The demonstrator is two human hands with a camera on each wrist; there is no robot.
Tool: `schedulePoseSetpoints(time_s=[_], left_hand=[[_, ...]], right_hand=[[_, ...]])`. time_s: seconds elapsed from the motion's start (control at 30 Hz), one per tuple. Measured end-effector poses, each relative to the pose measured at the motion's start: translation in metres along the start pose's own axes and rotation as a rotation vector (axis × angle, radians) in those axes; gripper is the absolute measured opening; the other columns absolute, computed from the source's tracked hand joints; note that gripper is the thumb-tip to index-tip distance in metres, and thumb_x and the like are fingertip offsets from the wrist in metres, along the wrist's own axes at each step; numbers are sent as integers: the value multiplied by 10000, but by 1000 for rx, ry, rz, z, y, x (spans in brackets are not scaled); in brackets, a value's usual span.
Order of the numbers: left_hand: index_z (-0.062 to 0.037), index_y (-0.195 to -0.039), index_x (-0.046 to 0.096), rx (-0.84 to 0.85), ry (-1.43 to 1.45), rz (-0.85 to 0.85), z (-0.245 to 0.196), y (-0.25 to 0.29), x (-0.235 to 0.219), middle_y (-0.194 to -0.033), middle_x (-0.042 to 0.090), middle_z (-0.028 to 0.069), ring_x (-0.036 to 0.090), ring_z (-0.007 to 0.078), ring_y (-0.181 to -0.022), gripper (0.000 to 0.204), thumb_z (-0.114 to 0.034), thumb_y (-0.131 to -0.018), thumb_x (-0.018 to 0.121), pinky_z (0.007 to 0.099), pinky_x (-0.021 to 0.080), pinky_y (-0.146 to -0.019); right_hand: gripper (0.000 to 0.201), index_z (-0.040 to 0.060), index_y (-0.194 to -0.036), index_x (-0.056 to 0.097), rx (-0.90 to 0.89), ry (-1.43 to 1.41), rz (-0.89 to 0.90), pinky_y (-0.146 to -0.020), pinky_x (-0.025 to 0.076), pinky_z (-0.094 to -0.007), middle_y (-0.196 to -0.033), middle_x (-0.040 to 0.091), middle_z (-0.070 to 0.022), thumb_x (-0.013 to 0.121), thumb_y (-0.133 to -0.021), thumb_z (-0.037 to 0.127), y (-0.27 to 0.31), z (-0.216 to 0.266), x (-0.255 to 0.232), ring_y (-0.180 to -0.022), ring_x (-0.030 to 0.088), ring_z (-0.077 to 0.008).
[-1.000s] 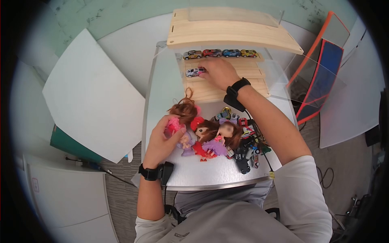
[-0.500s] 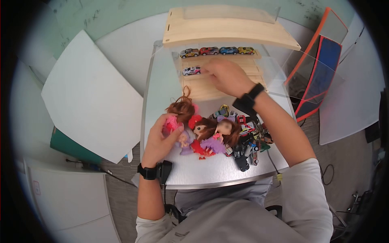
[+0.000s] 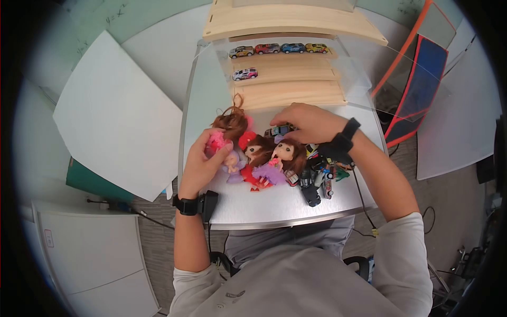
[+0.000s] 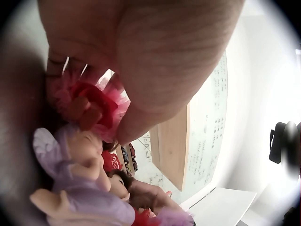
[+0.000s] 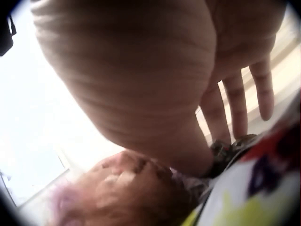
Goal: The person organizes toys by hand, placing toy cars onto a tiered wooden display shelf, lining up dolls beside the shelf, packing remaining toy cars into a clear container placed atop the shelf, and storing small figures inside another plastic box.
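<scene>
My left hand (image 3: 200,162) curls round a brown-haired doll (image 3: 229,122) by its pink frilled skirt (image 4: 70,92), beside a small figure in lilac (image 4: 89,183). Over the toy car pile, my right hand (image 3: 318,122) reaches with fingers mostly straight. A dark toy car (image 3: 278,131) lies under its fingers and thumb; the right wrist view has the thumb and index fingertips right at it. Between the hands lie a doll in red (image 3: 255,151) and a doll in purple (image 3: 285,152). A white and pink toy car (image 3: 245,74) stands on the middle step of a wooden stand.
Several toy cars (image 3: 293,48) line the stand's upper step, with clear panels at its sides. Above them is a wooden top board (image 3: 296,24). Dark cars (image 3: 309,191) lie at the right of the metal table (image 3: 253,208). A cable (image 3: 363,203) hangs from the right wrist.
My right hand has let go of the white and pink car on the middle step and come back down to the car pile. The left hand keeps hold of the doll.
</scene>
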State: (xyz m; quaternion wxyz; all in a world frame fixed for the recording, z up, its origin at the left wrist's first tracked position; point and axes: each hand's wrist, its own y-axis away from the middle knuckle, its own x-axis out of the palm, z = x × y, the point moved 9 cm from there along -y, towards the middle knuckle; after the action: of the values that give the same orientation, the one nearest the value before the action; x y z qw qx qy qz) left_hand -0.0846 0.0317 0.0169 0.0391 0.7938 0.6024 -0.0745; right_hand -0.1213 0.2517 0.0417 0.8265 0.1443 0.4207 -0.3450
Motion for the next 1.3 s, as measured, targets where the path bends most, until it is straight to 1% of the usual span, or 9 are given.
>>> schedulePoseSetpoints(time_s=[0.07,0.2,0.4,0.7,0.8,0.97,1.1,1.17,1.3], left_hand=[[2,-1227,550,-51,172,36,7,0,3,-783,661,52,653,113,-699,227,-19,-1030,660,276,527,-622],[0,-1231,541,-34,57,-29,4,-1,-2,-777,655,54,639,116,-684,233,-18,-1031,660,286,521,-607],[1,-1278,561,-55,40,-14,7,1,-3,-881,697,76,658,120,-747,304,-31,-1009,697,286,547,-676],[-1,-1267,607,-19,-12,-36,19,0,-9,-1014,716,48,661,105,-912,330,-58,-973,746,276,545,-828],[-3,-1270,604,-117,158,18,24,2,-2,-1024,717,49,661,101,-905,329,-50,-976,741,273,547,-806],[1,-1278,558,22,24,-41,9,0,-5,-899,692,70,647,110,-746,304,17,-1000,682,281,537,-656],[-9,-1297,583,-48,17,-3,-2,3,-1,-1040,699,52,648,92,-898,323,-35,-1000,707,269,544,-807],[1,-1299,504,1,-9,32,-10,2,4,-820,653,75,624,135,-691,309,56,-1021,626,300,518,-613],[2,-1295,508,-40,80,34,-4,3,5,-816,642,72,614,133,-691,299,57,-1024,620,302,513,-610]], right_hand=[[368,35,-1193,719,92,206,30,-952,530,-463,-1079,735,-180,791,-833,74,-6,1,7,-1054,679,-389],[371,41,-1190,719,95,253,-55,-917,546,-444,-1079,743,-172,805,-832,89,-6,8,-7,-1023,690,-392],[338,19,-1202,706,162,4,-294,-840,574,-360,-1063,749,-133,792,-876,39,6,-13,-54,-916,707,-253],[332,22,-1183,723,238,67,-613,-819,571,-394,-1069,735,-166,796,-863,75,-14,-68,-95,-892,716,-289],[340,14,-1179,718,213,99,-610,-841,565,-418,-1058,729,-171,797,-861,109,-37,-84,-89,-921,714,-322],[362,7,-1182,707,144,207,-566,-872,554,-443,-1057,705,-189,795,-840,89,-52,-80,-83,-981,700,-367],[359,6,-1170,710,172,101,-556,-884,549,-446,-1065,700,-196,798,-830,80,-52,-91,-84,-977,692,-378],[383,-6,-1211,703,168,174,-521,-820,574,-385,-1065,712,-162,806,-846,50,-55,-87,-84,-872,711,-276],[374,0,-1209,707,163,176,-511,-825,572,-385,-1045,713,-162,805,-852,53,-58,-83,-83,-872,710,-278]])
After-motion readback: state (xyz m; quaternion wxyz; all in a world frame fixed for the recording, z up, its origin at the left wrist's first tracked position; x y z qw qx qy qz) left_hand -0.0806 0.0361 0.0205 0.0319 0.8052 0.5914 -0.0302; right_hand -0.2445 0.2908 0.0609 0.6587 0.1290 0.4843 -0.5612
